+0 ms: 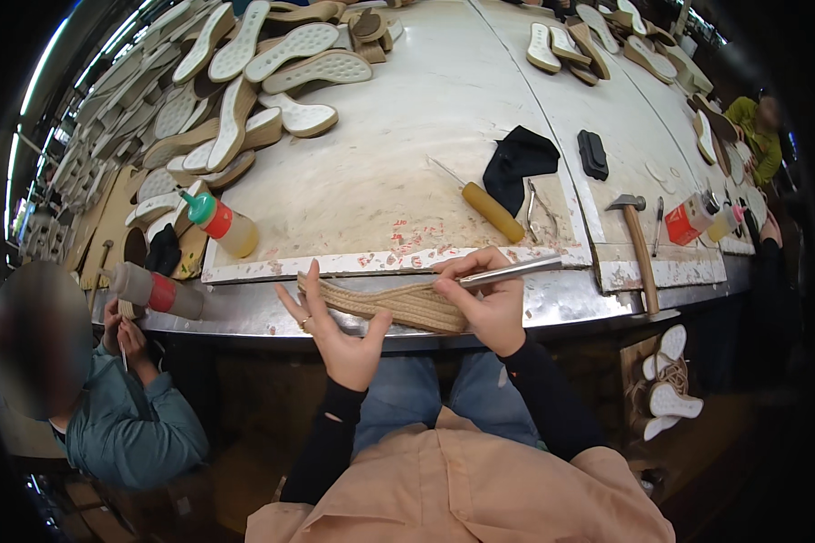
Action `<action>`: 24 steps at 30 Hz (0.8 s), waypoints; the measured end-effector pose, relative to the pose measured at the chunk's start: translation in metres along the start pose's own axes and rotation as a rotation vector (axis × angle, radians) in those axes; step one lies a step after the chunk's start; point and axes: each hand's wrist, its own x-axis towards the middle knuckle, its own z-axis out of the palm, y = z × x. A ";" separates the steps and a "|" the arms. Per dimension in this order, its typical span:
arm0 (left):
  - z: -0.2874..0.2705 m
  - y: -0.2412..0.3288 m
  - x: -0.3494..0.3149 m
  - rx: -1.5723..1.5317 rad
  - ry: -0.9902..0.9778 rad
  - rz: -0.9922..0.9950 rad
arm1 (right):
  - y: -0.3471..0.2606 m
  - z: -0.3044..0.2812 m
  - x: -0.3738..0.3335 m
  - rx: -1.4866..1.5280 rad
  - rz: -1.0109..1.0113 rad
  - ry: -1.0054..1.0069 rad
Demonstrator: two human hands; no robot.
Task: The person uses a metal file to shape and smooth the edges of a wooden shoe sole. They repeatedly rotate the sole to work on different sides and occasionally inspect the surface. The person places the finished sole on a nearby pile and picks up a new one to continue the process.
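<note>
A tan, braided-rope wedge shoe sole lies along the metal front edge of the table before me. My left hand is at its left end, fingers spread and thumb apart; a ring shows on one finger. Between the thumb and fingers of my right hand is a slim silver metal tool, pointing right. Its working tip is hidden by the hand. The right hand rests against the sole's right end.
Beyond lie a yellow-handled awl, black cloth, hammer and black case. Glue bottles stand left. Wedge soles pile up far left. A co-worker sits close on my left; another person is far right.
</note>
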 end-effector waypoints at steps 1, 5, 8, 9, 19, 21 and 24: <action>0.004 0.000 0.000 -0.009 0.015 -0.003 | 0.000 0.005 0.002 0.016 0.006 -0.015; 0.015 0.002 -0.002 -0.007 0.047 -0.022 | 0.000 0.011 0.005 0.015 0.044 -0.028; 0.018 0.002 0.000 -0.036 0.076 -0.010 | 0.003 0.008 0.006 0.014 0.057 -0.026; 0.019 0.003 0.000 -0.056 0.088 -0.002 | 0.004 0.008 0.006 0.020 0.060 -0.023; 0.020 0.003 -0.001 -0.057 0.093 0.016 | 0.009 0.016 0.001 -0.077 0.025 0.044; 0.020 0.003 0.000 -0.060 0.097 0.019 | 0.010 0.017 0.001 -0.105 0.021 0.064; 0.020 0.003 0.000 -0.074 0.091 0.022 | 0.008 0.015 0.004 -0.160 0.005 0.048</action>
